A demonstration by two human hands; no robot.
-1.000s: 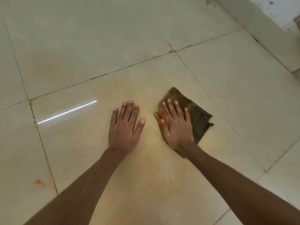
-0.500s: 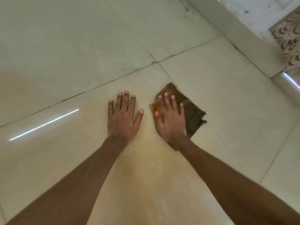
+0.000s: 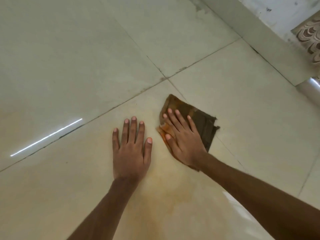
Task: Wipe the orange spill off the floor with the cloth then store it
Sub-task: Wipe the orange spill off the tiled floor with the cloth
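Right hand (image 3: 183, 141) flat, fingers straight, pressing folded brown cloth (image 3: 199, 118); left hand (image 3: 130, 153) spread flat beside it on glossy tiled floor (image 3: 69, 66); faint orange smear (image 3: 164, 193).

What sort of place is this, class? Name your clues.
Likely an indoor room, perhaps a home: a glossy tiled floor, a pale skirting along the wall, and a scallop-patterned furnishing.

Cloth (image 3: 205, 121) (partly) under right hand (image 3: 185, 142)
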